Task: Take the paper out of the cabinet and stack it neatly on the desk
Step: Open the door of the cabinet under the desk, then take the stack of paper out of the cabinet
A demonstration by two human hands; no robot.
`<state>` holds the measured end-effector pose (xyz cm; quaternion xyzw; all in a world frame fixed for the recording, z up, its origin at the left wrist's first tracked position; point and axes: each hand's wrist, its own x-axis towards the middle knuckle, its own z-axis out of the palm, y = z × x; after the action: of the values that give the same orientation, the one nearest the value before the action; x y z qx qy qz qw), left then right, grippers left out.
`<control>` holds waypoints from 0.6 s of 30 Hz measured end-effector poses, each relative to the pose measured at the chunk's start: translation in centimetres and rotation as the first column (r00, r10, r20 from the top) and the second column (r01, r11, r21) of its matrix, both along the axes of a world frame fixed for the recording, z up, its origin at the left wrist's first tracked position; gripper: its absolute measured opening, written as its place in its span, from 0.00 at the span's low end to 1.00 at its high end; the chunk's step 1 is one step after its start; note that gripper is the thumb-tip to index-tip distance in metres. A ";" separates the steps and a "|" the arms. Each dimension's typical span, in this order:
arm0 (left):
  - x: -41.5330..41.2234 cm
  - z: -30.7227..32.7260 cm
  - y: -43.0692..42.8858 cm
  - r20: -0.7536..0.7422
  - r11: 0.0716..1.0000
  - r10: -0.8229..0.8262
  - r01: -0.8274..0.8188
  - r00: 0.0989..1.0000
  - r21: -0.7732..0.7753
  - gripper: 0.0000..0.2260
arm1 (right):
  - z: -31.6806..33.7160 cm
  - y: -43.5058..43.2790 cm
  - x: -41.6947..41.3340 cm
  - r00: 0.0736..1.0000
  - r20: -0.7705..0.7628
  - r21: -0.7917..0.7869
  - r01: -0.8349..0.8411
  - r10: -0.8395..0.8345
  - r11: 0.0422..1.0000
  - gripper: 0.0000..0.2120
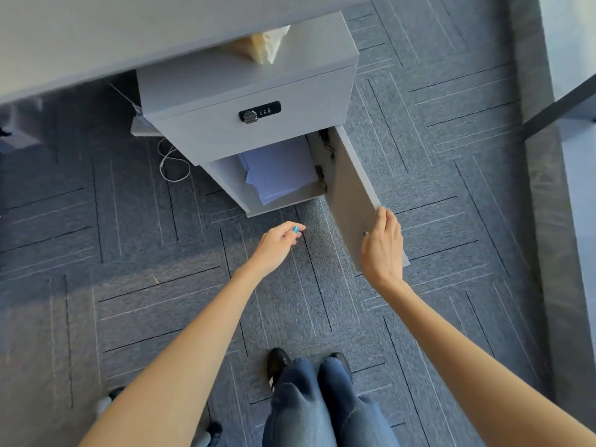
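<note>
A grey cabinet (245,91) stands under the desk (96,37), with a combination lock on its upper drawer. Its lower door (351,195) is swung open to the right. Inside the lower compartment lies a loose pile of white paper (277,172), sheets slightly askew. My right hand (382,246) grips the free edge of the open door. My left hand (280,243) hovers over the carpet just in front of the compartment, fingers loosely curled, holding nothing, not touching the paper.
A crumpled yellowish bag (264,43) rests on the cabinet top. A white cable (172,166) loops on the floor left of the cabinet. My legs and shoes (309,398) are below on blue-grey carpet. Another desk edge (561,104) runs along the right.
</note>
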<state>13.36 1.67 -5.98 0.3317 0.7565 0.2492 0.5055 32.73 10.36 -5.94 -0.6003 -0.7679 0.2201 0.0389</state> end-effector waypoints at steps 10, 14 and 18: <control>-2.1 -3.0 2.3 -0.038 0.998 0.057 -0.056 0.998 0.038 0.14 | -3.7 -0.6 -4.3 0.968 -0.086 -0.034 -0.241 0.237 0.970 0.24; -4.1 -8.4 4.1 -0.043 0.994 0.096 -0.093 0.994 0.062 0.14 | -8.0 1.7 -7.2 0.964 -0.098 -0.076 -0.255 0.248 0.964 0.22; -6.7 -15.2 6.8 -0.065 0.987 0.143 -0.138 0.988 0.079 0.13 | -14.3 5.4 -10.5 0.964 -0.157 -0.092 -0.231 0.215 0.969 0.19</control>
<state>6.63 8.49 -21.21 0.3048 0.7855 0.3005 0.4470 22.27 15.72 -20.26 -0.4936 -0.8125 0.3080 0.0369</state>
